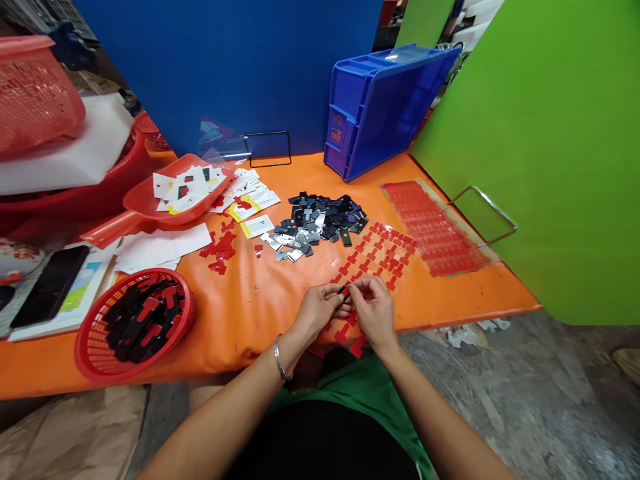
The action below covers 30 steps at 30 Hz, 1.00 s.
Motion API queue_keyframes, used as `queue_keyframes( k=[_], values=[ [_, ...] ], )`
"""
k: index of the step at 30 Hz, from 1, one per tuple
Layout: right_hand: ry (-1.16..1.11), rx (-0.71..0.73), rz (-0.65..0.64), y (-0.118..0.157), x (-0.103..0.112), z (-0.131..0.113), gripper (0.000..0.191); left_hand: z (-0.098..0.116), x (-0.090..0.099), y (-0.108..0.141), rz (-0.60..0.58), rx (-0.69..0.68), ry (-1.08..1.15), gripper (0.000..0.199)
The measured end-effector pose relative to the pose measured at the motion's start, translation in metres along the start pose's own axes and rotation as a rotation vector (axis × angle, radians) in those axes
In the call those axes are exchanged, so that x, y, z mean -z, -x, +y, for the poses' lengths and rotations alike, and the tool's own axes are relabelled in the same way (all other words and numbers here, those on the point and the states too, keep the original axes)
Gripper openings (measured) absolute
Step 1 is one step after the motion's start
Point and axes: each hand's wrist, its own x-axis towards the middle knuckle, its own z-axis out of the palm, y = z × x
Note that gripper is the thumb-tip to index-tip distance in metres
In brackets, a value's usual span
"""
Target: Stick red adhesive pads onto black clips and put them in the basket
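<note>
Near the table's front edge, my left hand (319,309) is closed on a small dark flat piece (343,291), pinched between thumb and fingers. My right hand (375,311) meets it from the other side, fingertips pressed together at the same piece; whether they also grip a red sticker is hidden. Beneath and beyond both hands, rows of red T-shaped stickers (383,257) lie on the table. Farther back is a heap of small black and silver flat pieces (325,219). Loose red bits (220,250) are scattered to its left.
At left stands a red basket (189,313) of black pieces with red stickers. Behind it are papers (163,247), a phone (50,287) and a red scoop (131,200) holding printed cards. A blue crate (345,127) and a red sticker sheet (430,227) sit at right.
</note>
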Motion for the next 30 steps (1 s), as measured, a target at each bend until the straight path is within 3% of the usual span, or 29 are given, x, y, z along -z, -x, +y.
queue_keyframes(
  k=[7, 11, 16, 18, 30],
  values=[
    [0.057, -0.015, 0.021, 0.0, -0.002, 0.0, 0.014, 0.002, 0.0, 0.002, -0.022, -0.001, -0.001, 0.011],
    [-0.064, -0.155, 0.039, -0.003, 0.0, 0.004, 0.042, 0.005, 0.0, 0.004, -0.025, 0.003, 0.003, 0.007],
    [-0.078, -0.176, -0.213, -0.009, 0.006, 0.005, 0.028, 0.008, -0.001, 0.007, -0.016, 0.015, 0.003, 0.009],
    [-0.075, -0.197, -0.236, -0.01, 0.007, 0.004, 0.032, 0.009, -0.002, 0.008, -0.026, 0.022, 0.0, 0.008],
    [-0.118, -0.297, -0.073, -0.014, 0.002, 0.006, 0.052, 0.012, -0.002, 0.011, -0.017, -0.003, 0.05, 0.007]
  ],
)
